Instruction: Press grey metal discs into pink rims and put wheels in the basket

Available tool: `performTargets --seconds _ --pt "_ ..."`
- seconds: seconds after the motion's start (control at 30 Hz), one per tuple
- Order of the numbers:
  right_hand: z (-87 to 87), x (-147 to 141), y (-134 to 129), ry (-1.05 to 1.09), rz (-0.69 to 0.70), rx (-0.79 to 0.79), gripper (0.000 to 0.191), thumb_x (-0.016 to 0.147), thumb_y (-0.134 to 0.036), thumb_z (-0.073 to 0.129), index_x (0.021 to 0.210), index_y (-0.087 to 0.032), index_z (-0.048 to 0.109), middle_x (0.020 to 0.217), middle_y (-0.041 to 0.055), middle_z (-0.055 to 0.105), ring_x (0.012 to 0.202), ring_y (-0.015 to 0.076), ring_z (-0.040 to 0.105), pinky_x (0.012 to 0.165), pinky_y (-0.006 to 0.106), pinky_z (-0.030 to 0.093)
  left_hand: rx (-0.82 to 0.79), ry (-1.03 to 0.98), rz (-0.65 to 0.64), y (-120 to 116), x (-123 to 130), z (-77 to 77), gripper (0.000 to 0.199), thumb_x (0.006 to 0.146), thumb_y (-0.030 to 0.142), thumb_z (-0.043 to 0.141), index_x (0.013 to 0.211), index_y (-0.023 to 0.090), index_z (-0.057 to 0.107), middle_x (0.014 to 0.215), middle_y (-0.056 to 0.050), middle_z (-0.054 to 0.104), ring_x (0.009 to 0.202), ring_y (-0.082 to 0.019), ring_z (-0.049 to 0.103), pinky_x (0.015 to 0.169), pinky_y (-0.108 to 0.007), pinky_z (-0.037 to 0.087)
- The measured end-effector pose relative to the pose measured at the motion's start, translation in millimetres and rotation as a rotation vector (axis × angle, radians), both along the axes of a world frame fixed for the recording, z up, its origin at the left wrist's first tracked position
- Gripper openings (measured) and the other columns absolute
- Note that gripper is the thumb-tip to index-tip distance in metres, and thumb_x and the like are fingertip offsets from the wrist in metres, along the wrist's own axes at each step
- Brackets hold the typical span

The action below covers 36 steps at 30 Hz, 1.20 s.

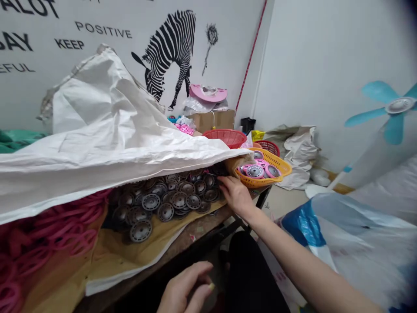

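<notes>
Grey wheel-like discs (179, 200) lie in a heap in the mouth of a large white woven sack (107, 117), on its brown inner side. My right hand (237, 195) reaches to the right end of this heap, fingers stretched out at the sack's edge; I see nothing held, though the fingertips are partly hidden against the dark discs. Low in front of the table, my left hand (187, 289) hangs with thumb and fingers apart and nothing visible between them. Left of the discs is a pile of pink plastic rings and strips (65, 230).
An orange basket (285, 167) with pink-rimmed discs stands at the table's right end. Behind it are red baskets (228, 137) and a cardboard box (211, 121). Plastic bags (358, 230) fill the right side, near a blue-bladed fan (399, 105).
</notes>
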State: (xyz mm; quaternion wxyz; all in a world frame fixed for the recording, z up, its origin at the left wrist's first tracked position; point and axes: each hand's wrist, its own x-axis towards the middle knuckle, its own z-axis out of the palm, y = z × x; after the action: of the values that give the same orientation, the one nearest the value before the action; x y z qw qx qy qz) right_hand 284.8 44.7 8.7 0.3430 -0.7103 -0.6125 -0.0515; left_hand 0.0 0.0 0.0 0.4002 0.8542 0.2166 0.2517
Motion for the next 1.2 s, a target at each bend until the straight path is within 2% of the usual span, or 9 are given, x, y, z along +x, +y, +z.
performTargets --seconds 0.13,0.3,0.57,0.7,0.83,0.97,1.03,1.1,1.2 --pt "4.9 9.2 31.7 -0.059 -0.059 -0.066 0.038 0.091 -0.009 0.047 0.126 -0.014 0.062 0.123 0.0154 0.063 0.111 0.0271 0.059 0.097 0.037 0.046 0.007 -0.024 -0.002 -4.3 -0.9 -8.2 0.022 0.093 0.027 0.058 0.113 0.028 0.065 0.09 0.003 0.075 0.08 -0.01 0.071 0.077 -0.011 0.052" --pt "1.8 11.3 57.1 -0.018 -0.094 -0.081 0.032 0.092 -0.009 0.043 0.109 -0.014 0.07 0.11 0.016 0.066 0.102 0.0253 0.062 0.09 0.034 0.047 0.009 -0.091 -0.001 -7.5 -6.8 -23.1 0.021 0.094 0.03 0.055 0.112 0.026 0.065 0.085 0.001 0.073 0.074 -0.011 0.069 0.071 -0.013 0.053" --pt "10.1 7.7 61.2 0.325 -0.101 0.15 0.027 0.09 -0.022 0.048 0.107 -0.015 0.068 0.11 0.0135 0.069 0.104 0.0267 0.061 0.093 0.037 0.045 -0.184 0.07 0.073 -10.1 -15.7 -7.7 0.025 0.094 0.035 0.051 0.108 0.022 0.068 0.088 -0.004 0.072 0.08 -0.016 0.068 0.076 -0.021 0.053" --pt "9.0 -0.6 45.6 0.589 -0.062 0.215 0.029 0.088 -0.041 0.049 0.095 -0.019 0.066 0.085 0.0069 0.07 0.083 0.0238 0.062 0.075 0.034 0.049 -0.292 0.063 0.135 -8.7 -17.7 -9.2 0.029 0.093 0.038 0.053 0.113 0.023 0.067 0.092 -0.004 0.071 0.085 -0.018 0.067 0.08 -0.025 0.053" --pt "5.4 -25.5 13.0 0.836 0.08 0.134 0.039 0.083 -0.055 0.052 0.087 -0.018 0.063 0.068 0.0034 0.064 0.062 0.0189 0.059 0.053 0.027 0.043 -0.449 -0.035 0.26 -2.1 -14.4 -7.2 0.038 0.093 0.043 0.052 0.123 0.019 0.058 0.09 -0.006 0.068 0.081 -0.019 0.066 0.076 -0.029 0.053" --pt "1.3 -68.9 -33.1 0.957 0.258 -0.008 0.037 0.08 -0.055 0.061 0.081 -0.017 0.064 0.067 0.0011 0.061 0.059 0.0155 0.056 0.055 0.026 0.043 -0.488 -0.157 0.358 3.8 -8.1 3.2 0.045 0.092 0.043 0.053 0.128 0.016 0.051 0.085 -0.004 0.063 0.072 -0.017 0.062 0.065 -0.027 0.05" --pt "-1.7 -89.9 -55.6 0.984 0.374 -0.12 0.034 0.084 -0.051 0.061 0.08 -0.018 0.066 0.068 0.0001 0.061 0.064 0.015 0.055 0.06 0.025 0.044 -0.495 -0.186 0.363 3.2 -6.1 7.3 0.037 0.091 0.041 0.054 0.118 0.016 0.054 0.079 -0.002 0.061 0.067 -0.015 0.059 0.061 -0.025 0.047" --pt "-5.6 -105.7 -74.0 0.996 0.455 -0.211 0.031 0.087 -0.049 0.06 0.082 -0.019 0.067 0.073 0.0003 0.063 0.07 0.0157 0.057 0.065 0.025 0.045 -0.495 -0.183 0.373 -0.2 -5.7 9.0 0.024 0.092 0.039 0.053 0.096 0.017 0.058 0.069 0.001 0.056 0.061 -0.013 0.054 0.058 -0.023 0.043" --pt "-13.7 -118.2 -91.1 1.004 0.471 -0.268 0.031 0.086 -0.05 0.061 0.082 -0.02 0.07 0.078 0.0016 0.066 0.076 0.0183 0.059 0.07 0.027 0.047 -0.476 -0.132 0.382 -8.6 -8.4 10.3 0.026 0.094 0.037 0.05 0.075 0.018 0.052 0.06 0.004 0.05 0.056 -0.011 0.048 0.057 -0.022 0.039"
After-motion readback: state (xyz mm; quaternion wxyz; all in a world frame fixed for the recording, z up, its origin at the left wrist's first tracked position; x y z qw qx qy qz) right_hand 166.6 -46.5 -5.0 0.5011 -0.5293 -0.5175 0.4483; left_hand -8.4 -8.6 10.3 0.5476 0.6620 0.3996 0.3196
